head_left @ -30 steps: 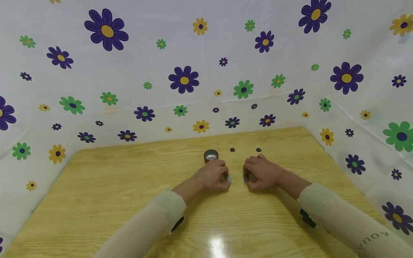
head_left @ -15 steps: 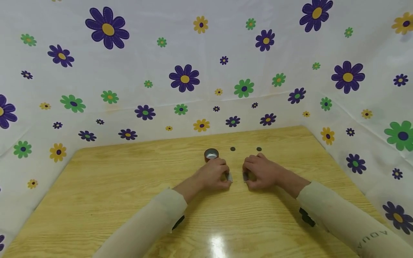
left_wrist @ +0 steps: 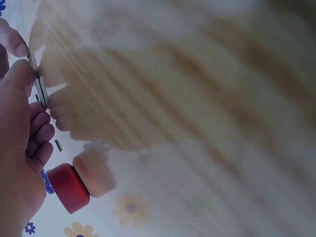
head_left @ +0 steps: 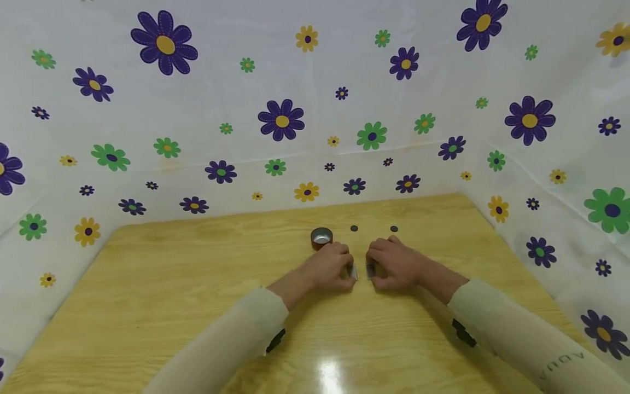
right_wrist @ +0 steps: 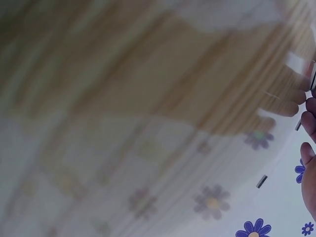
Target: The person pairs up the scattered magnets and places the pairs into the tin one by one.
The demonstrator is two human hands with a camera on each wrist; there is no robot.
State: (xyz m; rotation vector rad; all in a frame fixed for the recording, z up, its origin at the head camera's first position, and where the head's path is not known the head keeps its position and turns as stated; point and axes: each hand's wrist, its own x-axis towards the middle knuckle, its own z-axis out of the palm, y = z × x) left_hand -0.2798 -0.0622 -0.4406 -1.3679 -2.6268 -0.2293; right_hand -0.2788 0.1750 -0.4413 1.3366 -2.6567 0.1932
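Note:
In the head view my left hand (head_left: 331, 266) pinches a thin, flat silvery piece (head_left: 354, 272) between thumb and fingers, low over the wooden table (head_left: 197, 295). Facing it across a narrow gap, my right hand (head_left: 396, 265) pinches a similar flat silvery piece (head_left: 370, 271). The left wrist view catches the left piece edge-on as a thin metal strip (left_wrist: 42, 91). At the right border of the right wrist view only a sliver of the other piece (right_wrist: 313, 78) shows. Curled fingers hide much of both pieces.
Just beyond my left hand stands a small red cup (head_left: 317, 243) with a silvery inside. Two dark, coin-like discs, a left one (head_left: 354, 228) and a right one (head_left: 394, 229), lie farther back. A white flowered cloth (head_left: 221, 98) surrounds the table's back and sides.
My hands have drawn slightly closer together, the left moving right and the right moving left, narrowing the gap between the two flat pieces. The cup and discs stay put.

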